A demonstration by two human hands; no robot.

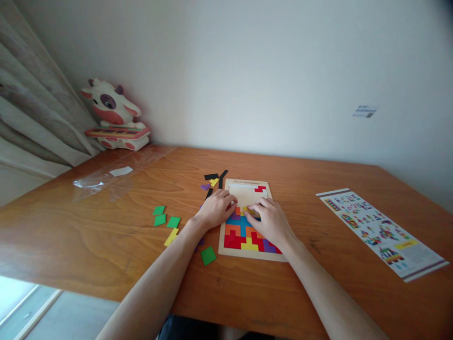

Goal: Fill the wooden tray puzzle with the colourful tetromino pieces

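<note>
A wooden puzzle board [251, 255] lies in front of me, its lower part filled with red, orange, blue, yellow and purple block pieces. My right hand [271, 218] reaches over the board's right side, thumb and fingers closed on a yellow puzzle piece [247, 210] at the upper edge of the filled area. Over the left edge rests my left hand [216, 208], its fingers bent and close together near an orange piece [238, 210]; whether anything is between them is hidden. A red piece [261, 189] sits in the board's upper right corner.
Loose green pieces [173, 222], a yellow piece [171, 236] and black strips [211, 176] lie left of the board. A printed sheet [380, 231] is at the right. Clear plastic wrapping [95, 182] and a cow-shaped toy keyboard [116, 115] are at the back left.
</note>
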